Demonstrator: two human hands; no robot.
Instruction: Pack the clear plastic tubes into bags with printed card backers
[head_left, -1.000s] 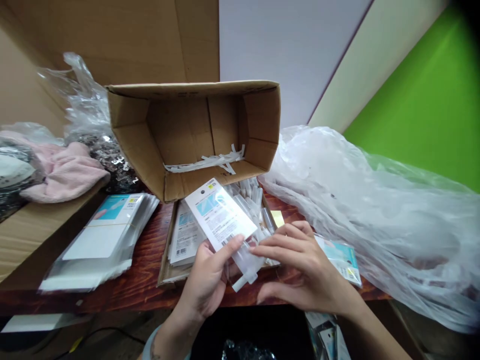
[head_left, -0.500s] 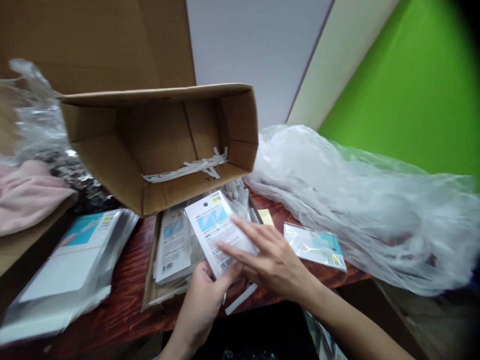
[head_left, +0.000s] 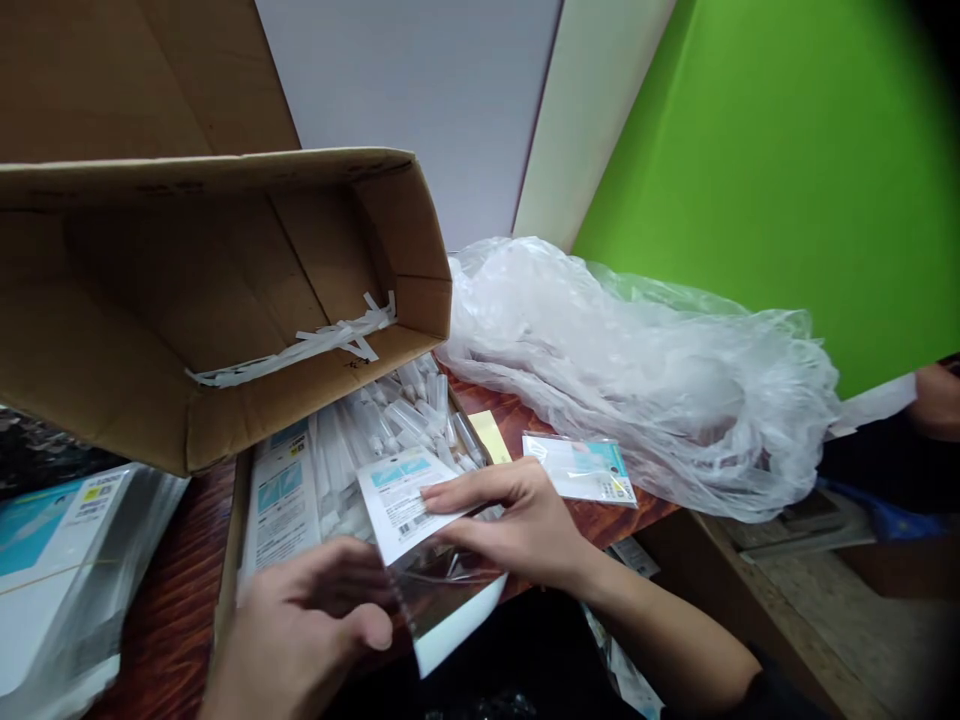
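Clear plastic sleeve (head_left: pixel 442 590) at lower centre of the frame: left hand (head_left: pixel 300 630) pinches its edge, right hand (head_left: pixel 517 525) grips the printed card (head_left: pixel 401 500) entering it.

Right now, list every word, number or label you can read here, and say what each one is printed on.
None can be read.
Card held in both hands: barcode and small print, too blurred.
Cards in the tray: blue panels and barcodes, text too small.
Packet on the table: print illegible.
Stack of packets at left: yellow label, unreadable.
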